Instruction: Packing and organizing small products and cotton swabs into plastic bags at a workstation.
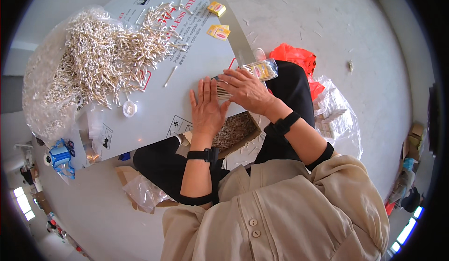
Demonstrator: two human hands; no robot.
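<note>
A flat row of cotton swabs (222, 91) lies at the table's near right edge, between my hands. My left hand (206, 114) rests against its left side, fingers stretched out and nearly flat. My right hand (248, 92) lies over its right part with fingers extended, hiding some of it. Just beyond the right hand is a clear plastic packet (263, 70) with a yellow label; whether the swab row is inside it I cannot tell. A large heap of loose cotton swabs (100, 50) spills from a clear bag (37, 92) at the left.
Two small yellow packs (217, 8) (218, 32) lie near the table's far edge. A small round white container (130, 108) stands by the heap. Below the table edge, a cardboard box (237, 130) holds swabs. Red (295, 57) and clear plastic bags (337, 116) sit at the right.
</note>
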